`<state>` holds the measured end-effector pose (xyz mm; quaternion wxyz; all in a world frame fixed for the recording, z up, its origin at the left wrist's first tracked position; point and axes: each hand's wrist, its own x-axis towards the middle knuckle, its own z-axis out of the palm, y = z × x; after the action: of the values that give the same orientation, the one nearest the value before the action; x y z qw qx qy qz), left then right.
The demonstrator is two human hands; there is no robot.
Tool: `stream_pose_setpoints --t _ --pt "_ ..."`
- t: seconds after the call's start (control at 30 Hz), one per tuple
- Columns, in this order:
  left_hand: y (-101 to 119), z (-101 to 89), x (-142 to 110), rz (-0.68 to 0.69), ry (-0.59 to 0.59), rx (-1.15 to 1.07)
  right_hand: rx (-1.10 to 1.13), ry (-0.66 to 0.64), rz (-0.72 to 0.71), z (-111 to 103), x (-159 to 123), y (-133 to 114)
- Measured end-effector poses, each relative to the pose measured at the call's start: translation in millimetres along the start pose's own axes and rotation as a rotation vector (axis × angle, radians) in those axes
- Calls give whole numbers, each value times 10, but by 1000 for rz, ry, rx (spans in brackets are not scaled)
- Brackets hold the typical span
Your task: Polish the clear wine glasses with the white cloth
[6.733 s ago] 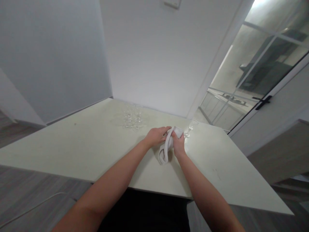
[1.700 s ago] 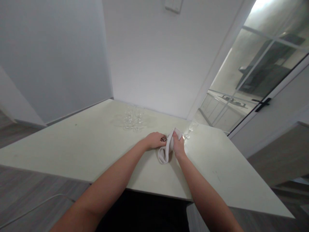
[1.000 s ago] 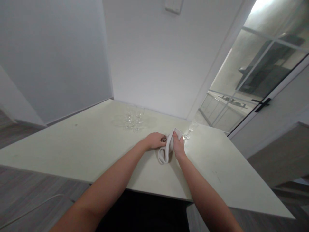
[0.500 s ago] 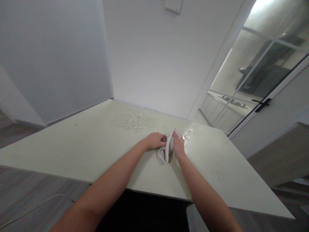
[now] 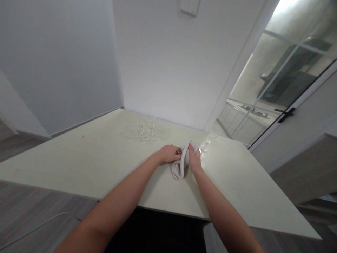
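Note:
A pale cloth [image 5: 179, 170] hangs in a loop over the table between my two hands. My right hand [image 5: 194, 159] is closed around its upper part, with a corner sticking up above the thumb. On the cloth's left side my left hand [image 5: 170, 153] is curled shut, its fingers against the cloth. A small dark-brown patterned spot shows at its fingertips, with a clear glint beside it; what the fingers hold is mostly hidden. Just beyond my right hand stands a clear stemmed glass [image 5: 210, 139], upright and apart from the hand.
Several clear stemmed glasses [image 5: 145, 130] stand grouped toward the back of the pale table [image 5: 79, 161]. A white wall [image 5: 168, 70] rises behind the table. To the right is a glazed door with a black handle [image 5: 286, 114]. A cable [image 5: 39, 228] lies on the floor at left.

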<state>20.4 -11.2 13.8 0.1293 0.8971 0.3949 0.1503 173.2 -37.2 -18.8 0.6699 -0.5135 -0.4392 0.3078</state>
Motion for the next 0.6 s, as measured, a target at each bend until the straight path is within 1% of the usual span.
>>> stream_pose_setpoints --t 0.47,0.6 --pt "13 -2 2 -1 -19 24 24 -10 -26 1 -9 -21" --pt "14 -11 -9 0 29 -35 24 -6 -13 -13 17 23"
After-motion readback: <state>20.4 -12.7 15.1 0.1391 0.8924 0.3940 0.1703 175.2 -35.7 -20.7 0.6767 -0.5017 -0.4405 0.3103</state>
